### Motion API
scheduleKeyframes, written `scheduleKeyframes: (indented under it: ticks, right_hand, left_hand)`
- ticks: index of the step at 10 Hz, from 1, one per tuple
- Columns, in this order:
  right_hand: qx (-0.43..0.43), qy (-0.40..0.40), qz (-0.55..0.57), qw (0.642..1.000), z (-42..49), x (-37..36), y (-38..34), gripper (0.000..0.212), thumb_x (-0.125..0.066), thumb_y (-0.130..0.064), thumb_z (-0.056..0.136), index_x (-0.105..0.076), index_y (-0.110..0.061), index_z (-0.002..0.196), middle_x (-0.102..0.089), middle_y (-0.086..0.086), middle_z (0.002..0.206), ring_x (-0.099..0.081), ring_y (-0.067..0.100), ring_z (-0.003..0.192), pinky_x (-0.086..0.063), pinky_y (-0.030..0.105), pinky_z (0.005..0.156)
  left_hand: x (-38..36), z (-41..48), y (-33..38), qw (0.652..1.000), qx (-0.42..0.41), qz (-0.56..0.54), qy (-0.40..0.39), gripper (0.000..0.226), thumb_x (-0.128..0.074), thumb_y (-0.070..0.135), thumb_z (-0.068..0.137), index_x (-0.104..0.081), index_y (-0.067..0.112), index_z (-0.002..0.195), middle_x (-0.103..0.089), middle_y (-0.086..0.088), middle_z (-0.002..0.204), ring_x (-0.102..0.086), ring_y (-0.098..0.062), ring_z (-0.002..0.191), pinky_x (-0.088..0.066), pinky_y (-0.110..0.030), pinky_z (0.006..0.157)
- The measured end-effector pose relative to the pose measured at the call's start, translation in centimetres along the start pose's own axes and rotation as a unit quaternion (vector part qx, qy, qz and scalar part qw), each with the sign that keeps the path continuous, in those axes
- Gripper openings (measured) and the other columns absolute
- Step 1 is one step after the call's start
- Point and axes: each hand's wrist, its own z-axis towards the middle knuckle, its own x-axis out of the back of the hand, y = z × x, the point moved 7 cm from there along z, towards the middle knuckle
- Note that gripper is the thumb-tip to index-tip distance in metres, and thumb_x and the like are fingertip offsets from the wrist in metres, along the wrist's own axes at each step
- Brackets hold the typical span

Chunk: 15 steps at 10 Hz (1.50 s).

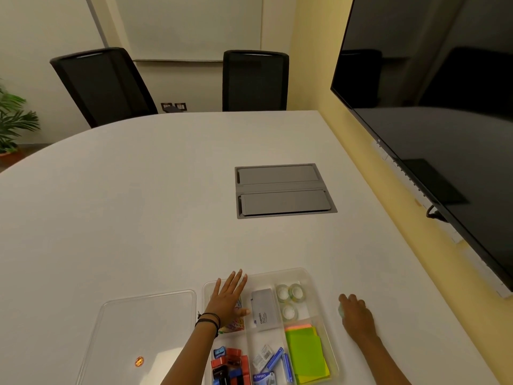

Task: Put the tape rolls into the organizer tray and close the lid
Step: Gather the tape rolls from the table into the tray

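Head-cam view, white desk (138, 218). Clear organizer tray (306, 276) sits at the near edge, w/ divided compartments. Three clear tape rolls (288, 300) lie in the tray's far-right compartment, close together. A fourth tape roll (340, 310) is on the desk just right of the tray, mostly hidden under the right hand (356, 315); that hand's fingers curl over it, grip can't be confirmed. Left hand (229, 298) rests flat over the tray's far-left compartment, fingers (236, 279) spread wide, holding nothing. Clear lid (144, 329) lies flat on the desk just left of the tray, off it, w/ an orange sticker. Inside the tray: grey Camlin box in the middle-far compartment, green sticky notes (304, 352) near right, staple boxes near middle, red and blue sharpeners near left.
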Motion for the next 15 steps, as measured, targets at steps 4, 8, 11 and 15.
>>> scheduleKeyframes:
  ticks: [4, 8, 11, 15]
  right_hand:
    - [0.059, 0.03, 0.309, 0.949, 1.3, 5.9, -5.1, 0.039, -0.067, -0.033, 0.083, -0.052, -0.022, 0.117, -0.056, 0.001, 0.113, -0.056, 0.014, 0.089, -0.046, 0.027, 0.074]
    - [0.203, -0.082, 0.086, 0.972, -0.6, 4.0, -11.7, 0.053, -0.056, -0.04, 0.086, -0.04, -0.02, 0.132, -0.054, 0.002, 0.128, -0.054, 0.02, 0.115, -0.037, 0.033, 0.095]
    - [0.194, -0.077, 0.002, 0.978, -0.4, 2.8, -12.0, 0.059, -0.052, -0.041, 0.088, -0.033, -0.014, 0.137, -0.05, 0.006, 0.133, -0.054, 0.024, 0.118, -0.035, 0.038, 0.099]
    - [0.159, -0.055, 0.171, 0.971, -0.7, 4.1, -10.9, 0.027, -0.047, -0.02, 0.094, -0.054, -0.018, 0.12, -0.06, -0.001, 0.111, -0.06, 0.018, 0.101, -0.046, 0.029, 0.084]
  left_hand:
    - [0.1, 0.0, 0.0, 1.0, 0.002, 0.003, -0.001, 0.089, -0.047, 0.056, 0.088, 0.01, 0.02, 0.148, 0.016, -0.008, 0.158, 0.01, -0.025, 0.147, 0.008, -0.049, 0.119]
    - [0.4, -0.1, 0.2, 1.0, 0.001, -0.008, -0.001, 0.089, -0.048, 0.053, 0.088, 0.009, 0.02, 0.148, 0.015, -0.007, 0.158, 0.01, -0.024, 0.147, 0.009, -0.048, 0.118]
    - [0.5, -0.3, 0.3, 1.0, 0.0, -0.012, 0.001, 0.089, -0.049, 0.052, 0.088, 0.009, 0.02, 0.148, 0.016, -0.007, 0.158, 0.011, -0.023, 0.147, 0.009, -0.048, 0.118]
    - [0.5, -0.2, 0.4, 1.0, 0.006, 0.0, -0.001, 0.089, -0.051, 0.049, 0.088, 0.009, 0.019, 0.148, 0.015, -0.007, 0.159, 0.009, -0.023, 0.148, 0.007, -0.049, 0.119]
